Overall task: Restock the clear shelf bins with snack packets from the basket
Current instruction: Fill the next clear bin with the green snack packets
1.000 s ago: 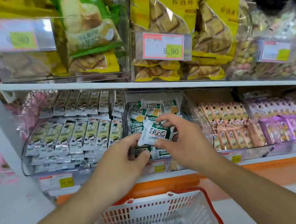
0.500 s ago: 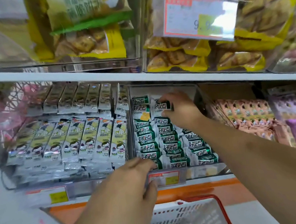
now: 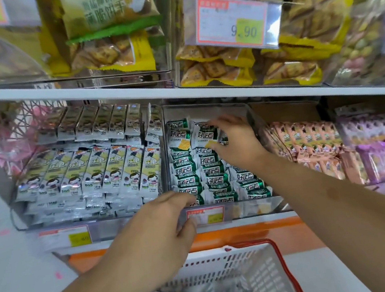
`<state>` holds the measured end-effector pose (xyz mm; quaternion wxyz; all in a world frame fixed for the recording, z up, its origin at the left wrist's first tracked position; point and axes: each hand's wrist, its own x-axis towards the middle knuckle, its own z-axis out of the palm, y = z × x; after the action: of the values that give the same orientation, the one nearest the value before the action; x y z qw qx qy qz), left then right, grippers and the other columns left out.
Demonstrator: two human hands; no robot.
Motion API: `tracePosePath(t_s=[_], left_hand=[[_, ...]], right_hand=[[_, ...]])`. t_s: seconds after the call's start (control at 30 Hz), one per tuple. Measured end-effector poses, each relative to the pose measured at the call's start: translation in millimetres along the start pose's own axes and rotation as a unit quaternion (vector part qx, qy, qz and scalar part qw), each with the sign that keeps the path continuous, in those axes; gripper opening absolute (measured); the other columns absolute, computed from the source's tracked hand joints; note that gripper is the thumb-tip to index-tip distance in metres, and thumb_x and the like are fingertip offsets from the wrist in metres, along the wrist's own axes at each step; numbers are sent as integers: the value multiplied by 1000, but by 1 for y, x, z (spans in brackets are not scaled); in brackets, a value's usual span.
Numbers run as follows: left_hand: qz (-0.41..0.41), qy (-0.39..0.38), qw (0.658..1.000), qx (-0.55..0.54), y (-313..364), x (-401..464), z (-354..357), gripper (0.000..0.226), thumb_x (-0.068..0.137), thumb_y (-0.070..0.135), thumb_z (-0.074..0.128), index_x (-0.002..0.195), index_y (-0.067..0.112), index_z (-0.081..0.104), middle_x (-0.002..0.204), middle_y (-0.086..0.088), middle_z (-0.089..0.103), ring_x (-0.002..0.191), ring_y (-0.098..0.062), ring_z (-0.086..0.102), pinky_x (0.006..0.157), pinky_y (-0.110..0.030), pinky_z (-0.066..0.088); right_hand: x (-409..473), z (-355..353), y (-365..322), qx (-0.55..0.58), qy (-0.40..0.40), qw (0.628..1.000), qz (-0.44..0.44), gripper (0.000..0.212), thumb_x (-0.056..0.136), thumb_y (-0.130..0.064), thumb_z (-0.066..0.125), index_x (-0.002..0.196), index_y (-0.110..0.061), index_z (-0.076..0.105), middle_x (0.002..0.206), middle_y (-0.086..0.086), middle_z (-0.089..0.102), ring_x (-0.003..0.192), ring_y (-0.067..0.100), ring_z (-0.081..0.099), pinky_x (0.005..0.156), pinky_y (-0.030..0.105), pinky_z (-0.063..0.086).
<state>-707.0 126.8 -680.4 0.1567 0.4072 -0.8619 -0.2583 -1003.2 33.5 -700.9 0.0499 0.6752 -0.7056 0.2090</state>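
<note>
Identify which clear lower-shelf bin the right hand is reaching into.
The middle clear bin of green-and-white packets; the right hand is at its back row, not the neighbouring bins.
</note>
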Motion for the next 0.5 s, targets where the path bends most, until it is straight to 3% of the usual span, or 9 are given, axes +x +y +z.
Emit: tracePosePath(t_s=[0.13,0.2,0.27,0.33,0.4,0.5], left_hand=[[16,5,1000,-8,4,-7,-7,36,101,43,56,136,43,54,121,30,51,101,6,57,87,-17,49],[22,5,1000,-15,7,-15,-9,27,99,41,57,126,42,58,115,25,56,98,4,58,81,-16,47],[16,-5,1000,-26,8,-26,-6,12,98,40,59,110,41,61,102,21,63,89,3,61,73,-18,48],[-10,-28,999,-24,-1,-36,6,4,97,41,60,95,37,62,90,19,68,80,1,64,71,-25,53],[-49,-71,996,26,-19,-45,24,13,97,46,56,93,34,61,91,15,70,84,-3,65,77,-33,56],[-133,-151,971,129,-53,-59,57,33,100,52,49,119,26,57,119,-4,64,107,-23,62,89,-39,54]], right_hand=[[-50,-37,-27,63,0,998,21,44,99,-35,68,141,-28,57,138,-4,51,132,20,41,112,35,35],[-90,-55,-47,107,14,994,-8,29,100,-28,66,128,-23,60,123,-8,50,115,13,50,99,25,41],[-133,-63,-63,136,-2,989,-56,15,99,-23,65,113,-20,60,108,-8,52,94,12,55,82,25,45],[-169,-56,-72,142,-79,981,-102,6,98,-22,61,103,-21,58,98,-6,54,85,14,55,74,33,48],[-198,-32,-72,87,-198,969,-119,3,99,-24,56,102,-22,57,99,-6,57,86,15,56,73,40,51],[-233,27,-57,-51,-409,909,-58,28,101,-24,54,128,-19,54,131,2,55,112,25,59,83,39,53]])
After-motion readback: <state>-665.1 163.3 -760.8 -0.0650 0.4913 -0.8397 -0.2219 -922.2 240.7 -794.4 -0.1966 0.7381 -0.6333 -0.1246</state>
